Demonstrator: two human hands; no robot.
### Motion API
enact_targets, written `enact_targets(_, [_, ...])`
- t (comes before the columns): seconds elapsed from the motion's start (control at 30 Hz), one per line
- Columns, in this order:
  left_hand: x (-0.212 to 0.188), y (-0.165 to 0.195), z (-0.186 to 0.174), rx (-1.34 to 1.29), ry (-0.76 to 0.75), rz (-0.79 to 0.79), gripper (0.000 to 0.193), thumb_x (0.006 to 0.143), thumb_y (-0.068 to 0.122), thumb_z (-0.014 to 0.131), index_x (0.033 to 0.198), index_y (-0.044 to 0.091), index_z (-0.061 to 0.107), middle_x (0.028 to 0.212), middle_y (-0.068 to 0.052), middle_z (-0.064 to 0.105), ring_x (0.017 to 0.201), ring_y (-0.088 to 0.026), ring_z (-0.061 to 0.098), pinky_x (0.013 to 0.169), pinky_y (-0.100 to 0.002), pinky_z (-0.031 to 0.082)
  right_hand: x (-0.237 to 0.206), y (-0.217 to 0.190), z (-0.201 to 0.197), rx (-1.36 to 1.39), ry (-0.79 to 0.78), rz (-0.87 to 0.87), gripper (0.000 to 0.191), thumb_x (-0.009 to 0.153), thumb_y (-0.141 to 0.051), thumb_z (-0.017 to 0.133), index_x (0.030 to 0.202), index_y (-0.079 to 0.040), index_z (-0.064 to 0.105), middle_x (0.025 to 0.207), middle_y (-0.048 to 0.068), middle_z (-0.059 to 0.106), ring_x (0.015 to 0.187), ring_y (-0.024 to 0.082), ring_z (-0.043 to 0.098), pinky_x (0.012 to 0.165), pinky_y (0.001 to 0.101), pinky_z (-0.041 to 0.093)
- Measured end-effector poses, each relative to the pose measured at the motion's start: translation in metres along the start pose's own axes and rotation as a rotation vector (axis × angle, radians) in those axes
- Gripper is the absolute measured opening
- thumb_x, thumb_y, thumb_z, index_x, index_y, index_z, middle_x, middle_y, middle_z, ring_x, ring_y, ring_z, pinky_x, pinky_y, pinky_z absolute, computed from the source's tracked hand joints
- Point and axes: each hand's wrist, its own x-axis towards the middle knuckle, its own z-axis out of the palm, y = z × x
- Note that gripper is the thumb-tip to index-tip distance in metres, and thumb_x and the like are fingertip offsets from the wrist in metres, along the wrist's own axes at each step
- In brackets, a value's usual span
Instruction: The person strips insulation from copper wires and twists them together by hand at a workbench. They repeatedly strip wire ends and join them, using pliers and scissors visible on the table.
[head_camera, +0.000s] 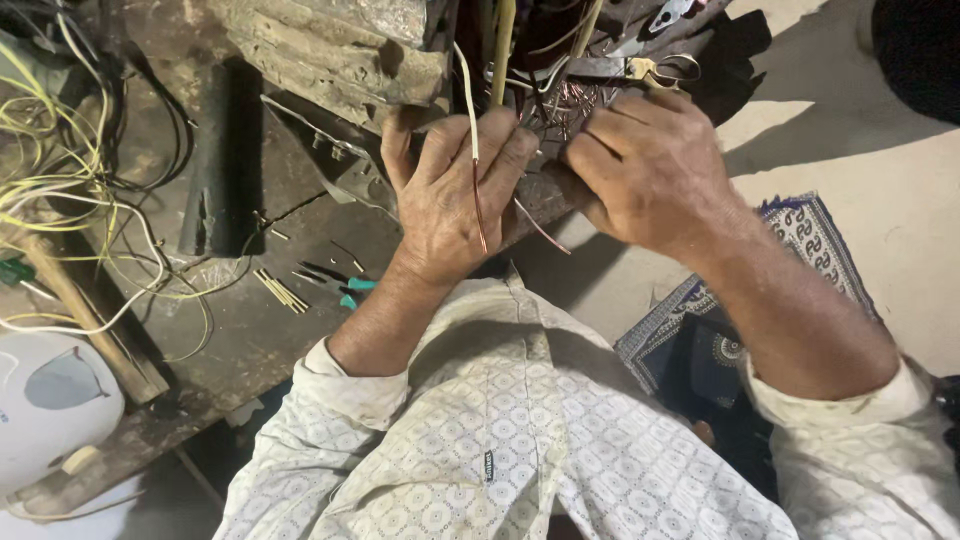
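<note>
From the head camera, the left hand curls its fingers around a white-sleeved copper wire, its bare end trailing down past the knuckles, while the right hand closes on the wire bundle just beyond its fingertips, seemingly steadying it; no container shows.

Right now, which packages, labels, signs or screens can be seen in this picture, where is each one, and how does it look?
Small label: sewn on the front of the person's patterned shirt, low in the middle; a narrow dark upright tag with tiny pale marks.
No packages, signs or screens show on the workbench or near the left hand and the right hand.
</note>
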Motion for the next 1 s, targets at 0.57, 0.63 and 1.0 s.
enact_targets(0.57, [-0.007,-0.006,0.010,0.078,0.008,0.036,0.034,0.091,0.010,0.072,0.124,0.014,0.075,0.131,0.004,0.066,0.118,-0.020,0.056,0.122,-0.060,0.011,-0.018,-0.076,0.091,1.758,0.535,1.044,0.030,0.108,-0.030,0.062,0.094,-0.003,0.063,0.081,0.000,0.059,0.071,0.008,0.051,0.064,0.0243,0.040])
enact_targets(0.63, [-0.007,-0.006,0.010,0.082,0.016,0.041,0.034,0.094,0.008,0.072,0.127,0.015,0.076,0.133,0.005,0.066,0.118,-0.019,0.055,0.125,-0.058,0.009,-0.015,-0.074,0.083,1.827,0.539,1.088,0.030,0.107,-0.028,0.061,0.088,-0.005,0.061,0.075,0.000,0.057,0.060,0.008,0.046,0.052,0.0241,0.034])
enact_targets(1.0, [-0.009,-0.011,0.014,0.040,0.018,0.048,0.032,0.093,0.013,0.074,0.125,0.012,0.074,0.130,0.000,0.066,0.120,-0.020,0.055,0.120,-0.063,0.011,-0.057,-0.065,0.009,1.077,0.638,0.890,0.019,0.117,-0.012,0.055,0.111,0.004,0.063,0.089,0.010,0.063,0.066,0.013,0.056,0.056,0.0259,0.045])
